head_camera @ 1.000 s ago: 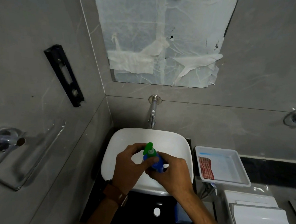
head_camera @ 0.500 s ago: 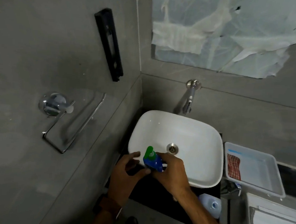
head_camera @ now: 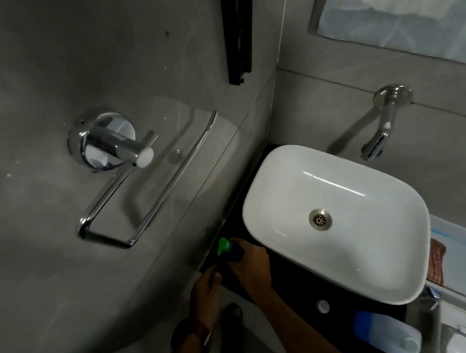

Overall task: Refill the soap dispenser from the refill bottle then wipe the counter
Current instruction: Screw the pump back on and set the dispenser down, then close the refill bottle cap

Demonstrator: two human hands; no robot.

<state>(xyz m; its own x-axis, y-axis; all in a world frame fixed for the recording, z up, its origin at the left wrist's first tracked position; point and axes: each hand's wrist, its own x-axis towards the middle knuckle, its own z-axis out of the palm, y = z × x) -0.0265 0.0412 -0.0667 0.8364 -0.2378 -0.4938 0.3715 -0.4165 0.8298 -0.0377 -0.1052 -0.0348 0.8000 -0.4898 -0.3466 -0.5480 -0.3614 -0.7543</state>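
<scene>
The soap dispenser (head_camera: 232, 250) is a small blue bottle with a green pump top. My right hand (head_camera: 250, 263) grips it low over the left front corner of the black counter (head_camera: 295, 288), close to the grey side wall. My left hand (head_camera: 206, 290) hangs just below it, off the bottle, with nothing visible in it. The refill bottle (head_camera: 386, 336), translucent with a blue label, lies on its side at the counter's right front. A small white cap (head_camera: 323, 306) rests on the counter in front of the basin. A red checked cloth (head_camera: 437, 261) lies in a white tray (head_camera: 458, 247) at the right edge.
A white basin (head_camera: 335, 189) fills most of the counter, under a chrome wall tap (head_camera: 377, 142). On the left wall are a chrome towel holder (head_camera: 121, 179) and a black bracket (head_camera: 236, 33). A white toilet tank (head_camera: 460, 344) shows at the lower right.
The view has swung left and down. The dispenser has moved from over the basin to the counter's left front corner in my right hand. My left hand has come off it.
</scene>
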